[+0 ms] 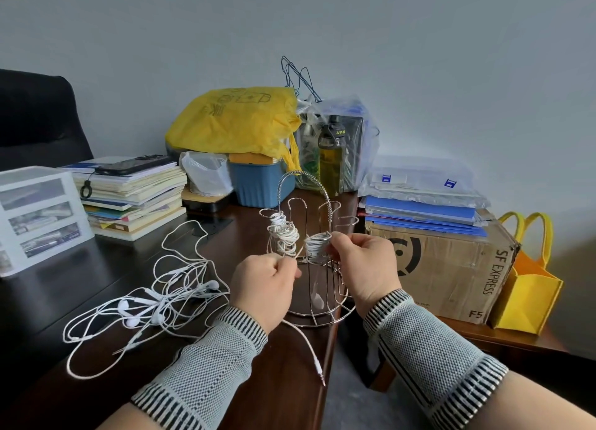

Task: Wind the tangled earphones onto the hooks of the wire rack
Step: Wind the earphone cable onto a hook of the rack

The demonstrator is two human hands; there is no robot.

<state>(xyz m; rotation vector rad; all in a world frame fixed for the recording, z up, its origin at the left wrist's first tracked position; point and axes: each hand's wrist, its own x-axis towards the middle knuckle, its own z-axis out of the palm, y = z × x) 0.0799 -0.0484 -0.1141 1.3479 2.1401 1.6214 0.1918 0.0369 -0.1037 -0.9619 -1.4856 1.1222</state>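
A chrome wire rack with upright hooks and a spring handle stands near the desk's right edge. White cable is wound on a left hook in a bundle and on a front hook in a second bundle. My right hand pinches the cable at the second bundle. My left hand grips the same cable just left of the rack. Its free end with the jack plug hangs over the desk edge. A tangled heap of white earphones lies on the desk to the left.
Stacked books with a phone and white drawers sit at the left. A blue bin, a yellow bag and a bottle stand behind the rack. A cardboard box and a yellow tote are on the right.
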